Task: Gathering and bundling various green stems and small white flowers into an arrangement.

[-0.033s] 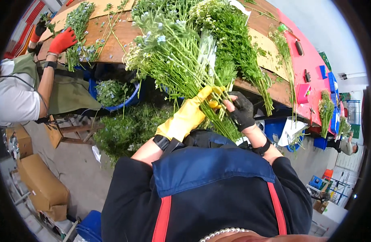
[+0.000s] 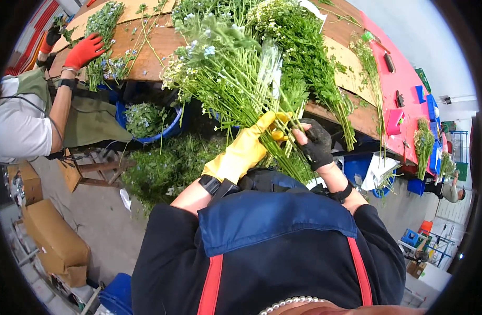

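My left hand (image 2: 249, 149), in a yellow rubber glove, is closed around the stems of a mixed flower bunch (image 2: 228, 92) with small blue and white blooms. The bunch leans up and left over the table edge, its stem ends pointing down toward my apron. My right hand (image 2: 315, 144) wears a black glove with bare thumb and fingertips showing. It pinches a few stems just right of the yellow glove. A clear plastic sleeve (image 2: 269, 63) lies behind the bunch. Beside it rests a thick pile of leafy green stems with white blooms (image 2: 304, 63).
At left, another person's red-gloved hand (image 2: 85, 51) touches blue flowers on the wooden table (image 2: 141, 39). Below stand a blue tub (image 2: 162, 135) of flowers and a heap of greenery (image 2: 162, 176) on the floor. A red-topped table (image 2: 403, 121) at right holds tools.
The other person's red-gloved hand has shifted slightly to the right and up. My right hand has turned very slightly; both my hands keep their hold on the stems.
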The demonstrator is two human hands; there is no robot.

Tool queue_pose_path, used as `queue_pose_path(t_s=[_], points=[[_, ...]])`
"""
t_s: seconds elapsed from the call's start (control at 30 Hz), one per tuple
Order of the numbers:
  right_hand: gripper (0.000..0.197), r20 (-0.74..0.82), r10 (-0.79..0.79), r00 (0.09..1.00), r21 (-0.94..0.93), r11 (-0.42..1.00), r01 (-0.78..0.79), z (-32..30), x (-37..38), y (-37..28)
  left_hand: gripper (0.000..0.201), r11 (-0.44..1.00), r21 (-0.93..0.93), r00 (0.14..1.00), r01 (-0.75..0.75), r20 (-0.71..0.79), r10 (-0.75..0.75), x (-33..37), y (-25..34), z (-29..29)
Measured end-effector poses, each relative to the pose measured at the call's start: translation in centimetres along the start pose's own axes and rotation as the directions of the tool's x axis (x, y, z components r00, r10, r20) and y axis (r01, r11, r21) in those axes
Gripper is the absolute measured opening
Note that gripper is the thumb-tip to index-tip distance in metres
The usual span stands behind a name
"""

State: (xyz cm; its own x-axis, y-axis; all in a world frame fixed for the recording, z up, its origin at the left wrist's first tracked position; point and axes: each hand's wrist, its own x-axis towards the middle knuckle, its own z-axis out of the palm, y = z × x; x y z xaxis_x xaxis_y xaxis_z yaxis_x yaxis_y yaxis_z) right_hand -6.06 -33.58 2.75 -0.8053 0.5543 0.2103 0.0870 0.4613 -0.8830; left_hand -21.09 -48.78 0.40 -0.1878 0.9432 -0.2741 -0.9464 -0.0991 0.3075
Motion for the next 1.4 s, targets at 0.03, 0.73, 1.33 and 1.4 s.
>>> queue_pose_path(t_s=[0.03, 0.73, 1.33, 1.4], points=[[0.01, -0.033, -0.004, 0.999, -0.091, 0.996, 0.001, -0.1, -0.2, -0.2, 0.049, 1.0, 0.001, 0.999, -0.026, 0.042, 0.026, -0.2, 0.0, -0.1], [0.01, 0.063, 0.045, 0.997, -0.215, 0.976, -0.031, -0.8, -3.9, -2.5, 0.051, 0.998, 0.059, 0.993, -0.035, 0.118, 0.027, -2.8, 0.5, -1.0], [0.014, -0.116, 0.004, 0.993, -0.199, 0.98, -0.027, -9.8, -7.6, 3.5, 0.044, 0.994, 0.112, 0.999, 0.021, 0.042, -0.026, 5.2, -9.2, 4.0], [0.017, -0.081, 0.015, 0.997, -0.278, 0.96, -0.037, -11.8, -7.7, 4.4, 0.044, 0.991, 0.127, 0.995, 0.028, 0.092, -0.04, 6.7, -11.0, 5.1]])
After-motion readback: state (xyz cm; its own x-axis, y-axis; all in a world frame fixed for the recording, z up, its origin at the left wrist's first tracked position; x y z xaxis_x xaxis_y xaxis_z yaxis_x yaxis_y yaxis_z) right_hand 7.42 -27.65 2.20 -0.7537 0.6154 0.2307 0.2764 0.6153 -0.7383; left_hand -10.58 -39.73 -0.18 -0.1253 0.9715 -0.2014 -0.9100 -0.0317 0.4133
